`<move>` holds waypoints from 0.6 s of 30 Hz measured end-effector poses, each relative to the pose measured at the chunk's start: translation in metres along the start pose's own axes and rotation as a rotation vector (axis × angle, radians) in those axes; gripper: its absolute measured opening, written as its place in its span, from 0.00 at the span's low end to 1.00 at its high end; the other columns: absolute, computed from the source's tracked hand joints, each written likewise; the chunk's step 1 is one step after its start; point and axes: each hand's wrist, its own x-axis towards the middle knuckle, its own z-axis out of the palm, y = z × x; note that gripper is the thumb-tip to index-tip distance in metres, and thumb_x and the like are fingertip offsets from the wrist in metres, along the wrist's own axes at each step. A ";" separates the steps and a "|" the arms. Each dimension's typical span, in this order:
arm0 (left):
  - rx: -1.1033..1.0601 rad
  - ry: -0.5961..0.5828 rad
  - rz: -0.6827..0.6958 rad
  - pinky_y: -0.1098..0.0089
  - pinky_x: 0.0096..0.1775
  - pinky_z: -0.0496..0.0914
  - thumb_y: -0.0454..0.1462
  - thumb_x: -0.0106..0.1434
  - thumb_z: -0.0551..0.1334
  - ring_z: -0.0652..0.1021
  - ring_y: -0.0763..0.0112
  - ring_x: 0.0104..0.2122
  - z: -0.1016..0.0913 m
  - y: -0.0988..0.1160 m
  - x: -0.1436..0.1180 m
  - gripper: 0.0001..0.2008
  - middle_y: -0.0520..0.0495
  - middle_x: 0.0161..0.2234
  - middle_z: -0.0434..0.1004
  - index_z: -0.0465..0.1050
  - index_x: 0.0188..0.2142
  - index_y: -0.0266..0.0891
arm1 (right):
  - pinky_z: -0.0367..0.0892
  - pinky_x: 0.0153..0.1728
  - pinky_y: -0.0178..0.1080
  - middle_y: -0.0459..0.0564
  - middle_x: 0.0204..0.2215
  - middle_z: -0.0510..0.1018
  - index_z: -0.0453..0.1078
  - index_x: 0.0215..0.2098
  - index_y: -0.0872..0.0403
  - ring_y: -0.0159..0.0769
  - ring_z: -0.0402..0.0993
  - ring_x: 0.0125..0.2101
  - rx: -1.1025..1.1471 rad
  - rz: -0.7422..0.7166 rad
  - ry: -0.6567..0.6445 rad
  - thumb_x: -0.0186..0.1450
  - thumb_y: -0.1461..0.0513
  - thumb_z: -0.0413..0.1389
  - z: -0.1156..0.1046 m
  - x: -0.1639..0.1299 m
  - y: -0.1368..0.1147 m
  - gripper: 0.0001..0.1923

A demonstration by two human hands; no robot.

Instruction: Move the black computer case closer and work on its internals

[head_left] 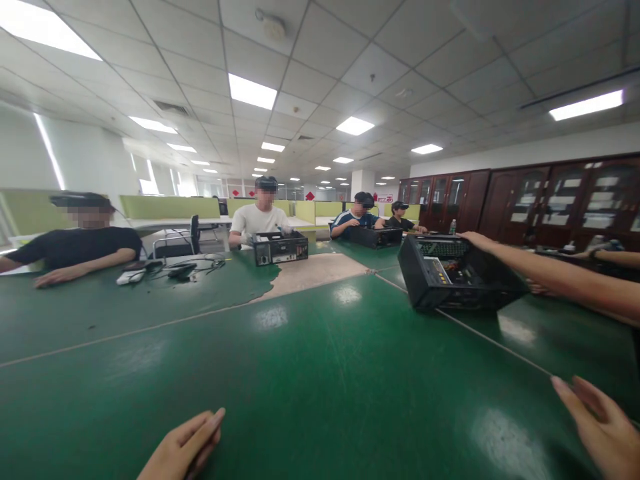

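My left hand [186,445] is low in the picture, left of centre, above the green tabletop [320,373]. Its thumb lies along the loosely curled fingers, and nothing shows in its grasp. At the lower right edge, my right hand [600,423] has thumb and fingers apart and holds nothing. Nearest to it is a black computer case [457,277], tilted on the table, its side uncovered so the inside parts show. A co-worker's hand [475,240] reaching from the right rests on the case's top edge. Neither of my hands touches the case.
Across the table, a co-worker in white handles another computer case [281,248]. A co-worker in blue is at a third case [375,237]. Cables and adapters [183,270] lie by a person at left. A bare patch [320,270] breaks the green covering. A bottle [453,227] stands behind.
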 end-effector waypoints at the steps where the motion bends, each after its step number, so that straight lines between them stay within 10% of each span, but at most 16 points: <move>1: -0.019 0.027 0.006 0.74 0.23 0.50 0.70 0.47 0.56 0.54 0.77 0.18 -0.001 0.002 -0.002 0.34 0.60 0.15 0.52 0.62 0.23 0.40 | 0.55 0.60 0.59 0.67 0.61 0.60 0.53 0.65 0.52 0.62 0.57 0.60 -0.053 -0.128 0.005 0.54 0.33 0.47 0.009 -0.004 -0.014 0.50; 6: -0.109 0.073 0.022 0.74 0.23 0.51 0.67 0.49 0.58 0.56 0.77 0.18 -0.006 0.006 -0.009 0.32 0.61 0.16 0.53 0.63 0.24 0.39 | 0.40 0.67 0.55 0.58 0.68 0.43 0.37 0.69 0.56 0.55 0.40 0.67 -0.103 -0.915 -0.157 0.58 0.33 0.43 0.090 0.002 -0.060 0.54; 9: -0.139 0.100 0.025 0.74 0.23 0.52 0.67 0.49 0.58 0.56 0.77 0.17 -0.011 0.006 -0.012 0.32 0.61 0.16 0.54 0.63 0.24 0.39 | 0.43 0.65 0.56 0.62 0.68 0.43 0.36 0.69 0.60 0.54 0.40 0.67 -0.050 -0.861 -0.445 0.60 0.33 0.37 0.149 0.005 -0.083 0.53; 18: -0.134 0.136 0.017 0.74 0.23 0.53 0.66 0.51 0.57 0.57 0.78 0.17 -0.027 0.004 -0.021 0.31 0.61 0.16 0.55 0.62 0.24 0.39 | 0.63 0.54 0.58 0.64 0.56 0.64 0.50 0.67 0.55 0.60 0.63 0.56 -0.335 -0.776 -0.320 0.56 0.36 0.50 0.207 0.002 -0.146 0.49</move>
